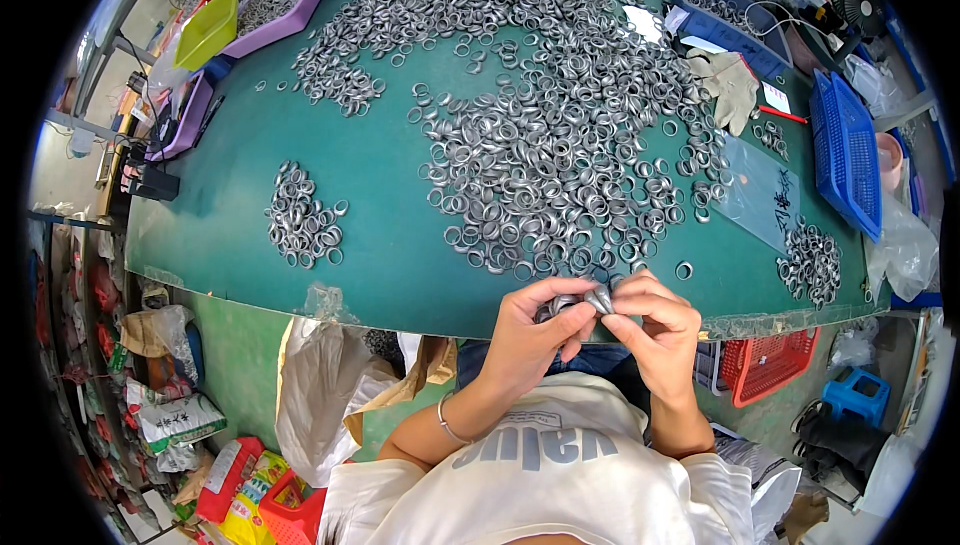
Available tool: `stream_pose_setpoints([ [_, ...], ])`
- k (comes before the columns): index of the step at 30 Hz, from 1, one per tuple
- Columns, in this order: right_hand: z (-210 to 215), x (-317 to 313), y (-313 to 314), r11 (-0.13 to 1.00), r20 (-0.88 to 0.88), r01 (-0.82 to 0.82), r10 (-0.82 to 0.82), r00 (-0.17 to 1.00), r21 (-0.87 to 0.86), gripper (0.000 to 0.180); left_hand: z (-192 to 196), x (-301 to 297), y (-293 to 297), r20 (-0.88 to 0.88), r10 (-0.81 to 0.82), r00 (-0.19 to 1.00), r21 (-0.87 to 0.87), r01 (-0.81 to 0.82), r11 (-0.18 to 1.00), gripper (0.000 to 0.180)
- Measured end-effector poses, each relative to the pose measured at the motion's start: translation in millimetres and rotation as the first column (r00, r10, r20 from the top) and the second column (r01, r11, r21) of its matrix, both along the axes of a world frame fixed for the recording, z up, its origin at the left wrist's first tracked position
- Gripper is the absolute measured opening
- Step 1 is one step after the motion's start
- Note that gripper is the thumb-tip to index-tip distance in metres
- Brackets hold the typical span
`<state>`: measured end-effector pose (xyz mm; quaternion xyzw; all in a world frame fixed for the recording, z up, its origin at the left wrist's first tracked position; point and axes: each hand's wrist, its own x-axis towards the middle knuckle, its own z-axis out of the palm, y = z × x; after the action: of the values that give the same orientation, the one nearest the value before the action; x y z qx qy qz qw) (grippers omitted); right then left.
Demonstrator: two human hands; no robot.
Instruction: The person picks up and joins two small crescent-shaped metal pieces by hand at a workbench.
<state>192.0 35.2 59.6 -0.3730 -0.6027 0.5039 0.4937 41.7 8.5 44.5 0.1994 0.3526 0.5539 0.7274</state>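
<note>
At the table's near edge my two hands meet over silver metal rings (599, 299). My left hand (535, 330) is closed around several of the rings, thumb and forefinger pressing on them. Fingers of my right hand (652, 323) pinch a ring next to the left thumb; how many rings lie between the hands is partly hidden. Just beyond the fingertips spreads a large heap of loose rings (560, 145). A smaller ring pile (303, 215) lies to the left, and another small pile (812, 263) to the right. One single ring (684, 271) rests beside my right hand.
The green table (380, 285) carries a pair of work gloves (735, 90), a plastic bag (755, 195) and a blue basket (845, 155) at right. Purple (290, 20) and yellow bins (208, 30) stand far left. Below the edge are a paper sack (325, 390) and a red basket (770, 365).
</note>
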Motion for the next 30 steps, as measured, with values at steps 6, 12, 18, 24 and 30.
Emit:
stream_pose_setpoints([
  [6,-3.0,0.3,-4.0,0.998,-0.085,-0.015,0.01,0.996,-0.053,0.01,0.4,-1.8,-1.9,0.092,-0.055,0.994,-0.033,0.058,0.998,0.02],
  [12,-6.9,-2.3,-7.7,0.983,-0.294,-0.072,0.019,0.956,-0.171,0.01,6.6,-1.1,-0.8,0.146,-0.046,0.988,-0.091,0.059,0.994,0.017],
  [18,-7.0,1.4,-12.6,0.909,-0.423,-0.159,-0.02,0.906,-0.385,0.008,2.5,-5.3,-1.7,-0.032,-0.085,0.996,0.042,0.087,0.995,0.02],
  [24,-9.6,5.6,-6.9,0.686,-0.723,-0.506,-0.041,0.69,-0.522,0.011,9.1,-14.3,1.9,-0.177,-0.162,0.971,0.137,0.187,0.973,0.028],
  [30,-9.8,3.3,-7.4,0.625,-0.756,-0.557,-0.083,0.65,-0.547,0.012,4.6,-14.2,12.8,-0.512,0.146,0.847,0.498,0.154,0.853,0.024],
])
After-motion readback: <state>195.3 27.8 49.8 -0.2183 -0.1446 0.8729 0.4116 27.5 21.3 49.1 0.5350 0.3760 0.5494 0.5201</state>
